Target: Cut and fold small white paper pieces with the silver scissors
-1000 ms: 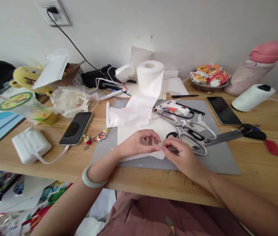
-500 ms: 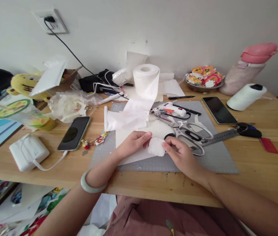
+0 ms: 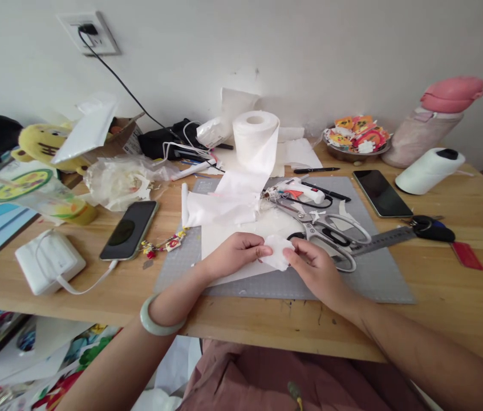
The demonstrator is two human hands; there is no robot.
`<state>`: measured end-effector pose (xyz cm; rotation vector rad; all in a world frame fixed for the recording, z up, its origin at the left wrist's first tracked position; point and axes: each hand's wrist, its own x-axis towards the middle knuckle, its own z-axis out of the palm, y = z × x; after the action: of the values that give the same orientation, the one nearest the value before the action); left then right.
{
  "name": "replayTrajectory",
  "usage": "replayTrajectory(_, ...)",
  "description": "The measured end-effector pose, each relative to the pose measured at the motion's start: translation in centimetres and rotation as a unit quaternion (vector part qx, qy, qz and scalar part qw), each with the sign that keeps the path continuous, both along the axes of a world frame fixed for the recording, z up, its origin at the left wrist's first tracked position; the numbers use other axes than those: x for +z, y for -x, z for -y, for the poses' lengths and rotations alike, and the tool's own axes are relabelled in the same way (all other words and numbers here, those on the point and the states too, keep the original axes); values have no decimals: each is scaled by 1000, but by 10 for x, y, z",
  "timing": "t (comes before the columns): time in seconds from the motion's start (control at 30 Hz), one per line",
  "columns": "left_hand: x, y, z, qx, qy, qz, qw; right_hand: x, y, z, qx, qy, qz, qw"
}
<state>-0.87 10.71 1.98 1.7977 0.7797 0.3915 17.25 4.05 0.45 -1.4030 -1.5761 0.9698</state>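
Observation:
Between my hands, above the grey cutting mat (image 3: 378, 282), is a small white piece of tissue or cloth (image 3: 277, 253). My left hand (image 3: 239, 254) pinches its left edge between thumb and fingers. On the opposite edge, my right hand (image 3: 309, 264) has its thumb on top and its fingers behind. A white roll (image 3: 255, 140) stands at the back of the mat, its loose end running down toward a folded white sheet (image 3: 219, 210). Two pairs of scissors (image 3: 316, 228) and a white glue gun (image 3: 303, 189) lie just beyond my right hand.
On the left are a phone (image 3: 129, 231), a white charger (image 3: 50, 262), a drink cup (image 3: 59, 200) and a beaded strand (image 3: 164, 245). On the right are another phone (image 3: 381, 194), a metal ruler (image 3: 384, 238), a thread spool (image 3: 429, 171), a pink-lidded bottle (image 3: 427, 128) and a bowl of packets (image 3: 357, 137).
My left thumb has moved down and right onto the white piece. The piece has shifted slightly right and its outline has changed, while my right hand keeps its hold.

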Motion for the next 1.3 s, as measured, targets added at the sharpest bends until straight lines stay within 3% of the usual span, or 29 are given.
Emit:
replayTrajectory(0.13,0,0,0,24,-12,8,1000,-1,0,0,-4,-2,7,1000)
replayTrajectory(0.37,-1,-1,1,-40,80,-10,996,-4,1,0,-14,-4,12,1000)
replayTrajectory(0.6,-2,-1,0,-35,113,24,993,-2,0,0,-5,-8,22,1000)
replayTrajectory(0.7,-1,2,-3,7,62,30,998,-1,0,1,-13,-12,27,999)
replayTrajectory(0.8,0,7,-6,98,-4,39,994,2,-1,1,-11,-32,50,998)
replayTrajectory(0.93,0,9,-14,227,-137,-47,963,8,-2,-4,36,-98,187,977)
replayTrajectory(1.03,1,1,-24,221,-271,-135,927,10,-2,-12,46,-114,317,941)
replayTrajectory(1.13,1,-11,-35,191,-389,-249,866,11,1,-19,52,-84,403,910)
replayTrajectory(1.2,0,-16,-42,182,-387,-311,848,12,3,-22,66,-71,426,900)
replayTrajectory(1.3,-3,-13,-47,192,-338,-326,862,18,0,-28,53,-84,417,903)
